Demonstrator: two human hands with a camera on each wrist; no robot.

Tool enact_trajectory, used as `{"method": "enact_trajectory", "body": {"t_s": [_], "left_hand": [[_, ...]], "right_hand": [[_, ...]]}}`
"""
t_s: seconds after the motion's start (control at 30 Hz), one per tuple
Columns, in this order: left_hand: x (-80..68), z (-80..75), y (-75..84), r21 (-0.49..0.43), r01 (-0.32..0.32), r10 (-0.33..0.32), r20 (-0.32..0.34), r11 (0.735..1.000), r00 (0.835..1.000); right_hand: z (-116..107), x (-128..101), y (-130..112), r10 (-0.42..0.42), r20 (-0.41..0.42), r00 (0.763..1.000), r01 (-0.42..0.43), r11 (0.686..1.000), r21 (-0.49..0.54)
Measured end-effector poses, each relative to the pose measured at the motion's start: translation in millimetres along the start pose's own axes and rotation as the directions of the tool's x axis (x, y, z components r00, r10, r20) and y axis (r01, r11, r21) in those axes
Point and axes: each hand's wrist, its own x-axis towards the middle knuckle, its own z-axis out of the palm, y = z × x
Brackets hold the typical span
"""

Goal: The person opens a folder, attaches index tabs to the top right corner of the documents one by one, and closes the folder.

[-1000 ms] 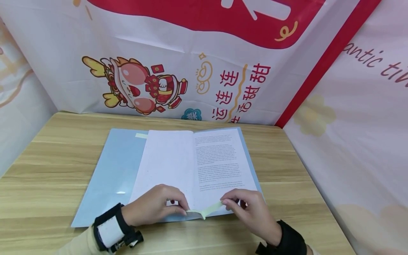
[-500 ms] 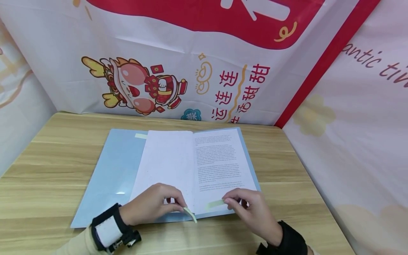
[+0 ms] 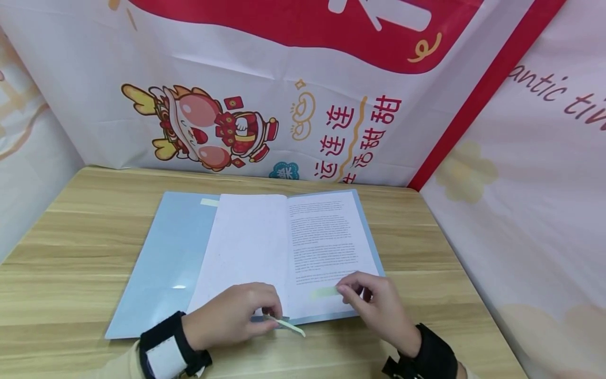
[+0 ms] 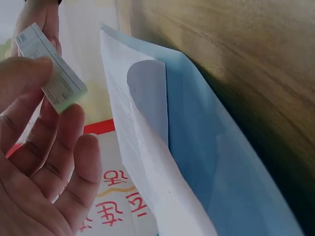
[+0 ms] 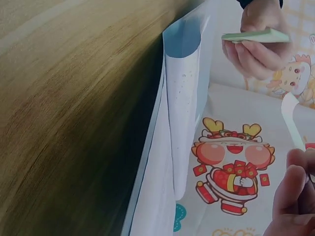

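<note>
A pad of narrow pale green sticky notes (image 3: 291, 326) is held by my left hand (image 3: 232, 316) at the booklet's near edge. In the left wrist view, thumb and fingers pinch the pad (image 4: 65, 83), whose printed side shows. My right hand (image 3: 376, 308) pinches one end of a single sticky note (image 3: 324, 292) above the lower part of the printed page (image 3: 322, 237). This strip (image 5: 290, 118) is slightly curved in the right wrist view. Beneath both hands lies an open booklet with a blank left page (image 3: 251, 237) and a blue cover (image 3: 161, 263).
Another pale green sticky note (image 3: 210, 202) sticks out from the left page over the blue cover, near the top. The wooden table (image 3: 440, 295) meets a printed backdrop (image 3: 284, 68) at its far edge.
The single strip has come off the pad between the hands. My right hand has since lifted it slightly up the page, while my left hand has drawn a little toward the near edge.
</note>
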Motion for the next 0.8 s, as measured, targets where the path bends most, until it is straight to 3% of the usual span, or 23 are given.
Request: {"method": "enact_trajectory", "body": {"t_s": [0.13, 0.23, 0.3, 0.4, 0.5, 0.67, 0.8], "left_hand": [[0.5, 6.2, 6.9, 0.092, -0.025, 0.026, -0.006, 0.995, 1.000], [-0.4, 14.1, 13.5, 0.231, -0.042, 0.043, 0.002, 0.972, 0.999], [-1.1, 21.4, 16.5, 0.363, -0.070, 0.076, -0.001, 0.929, 0.997], [-2.9, 31.6, 19.7, 0.536, -0.119, 0.133, 0.012, 0.836, 0.991], [-3.4, 37.6, 24.4, 0.611, -0.132, 0.114, 0.069, 0.781, 0.991], [-2.7, 43.5, 28.4, 0.615, -0.126, 0.037, 0.155, 0.779, 0.987], [-3.6, 46.3, 28.0, 0.607, -0.136, 0.035, 0.174, 0.783, 0.984]], "right_hand": [[-1, 2, 4, 0.036, -0.002, 0.999, -0.036, 0.999, -0.014], [-2, 3, 5, 0.052, -0.002, 0.999, -0.052, 0.998, -0.018], [-2, 4, 6, 0.069, 0.001, 0.998, -0.069, 0.997, -0.018], [-3, 6, 7, 0.099, 0.005, 0.995, -0.099, 0.995, -0.026], [-3, 8, 9, 0.125, 0.003, 0.992, -0.125, 0.992, -0.032], [-4, 11, 15, 0.154, 0.000, 0.988, -0.154, 0.988, -0.027], [-6, 13, 19, 0.178, 0.002, 0.984, -0.177, 0.984, -0.024]]}}
